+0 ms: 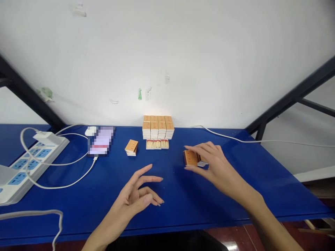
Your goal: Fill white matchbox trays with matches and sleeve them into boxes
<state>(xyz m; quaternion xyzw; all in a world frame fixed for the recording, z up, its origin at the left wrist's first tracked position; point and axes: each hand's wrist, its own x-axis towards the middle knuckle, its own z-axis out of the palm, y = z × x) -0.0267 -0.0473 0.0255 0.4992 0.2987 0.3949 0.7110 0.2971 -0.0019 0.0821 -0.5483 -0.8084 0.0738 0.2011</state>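
Note:
My right hand (213,164) has its thumb and fingers around the two edges of an orange matchbox (190,158) on the right part of the table. Behind that box, partly hidden under my fingers, shows a pale and dark piece that I cannot make out fully. My left hand (138,191) hangs over the middle of the table, fingers apart and holding nothing. Ahead of it lie three matchbox trays (157,144) filled with red-tipped matches, side by side. Just behind them stands a stacked block of matchboxes (158,127). A small pile of matchboxes (131,147) sits left of the trays.
On the left of the blue table (167,219) are a phone (101,141) with a charging cable, a white adapter (91,131) and a power strip (31,164). Another white cable (235,140) runs along the back right. A white wall (167,45) closes the rear.

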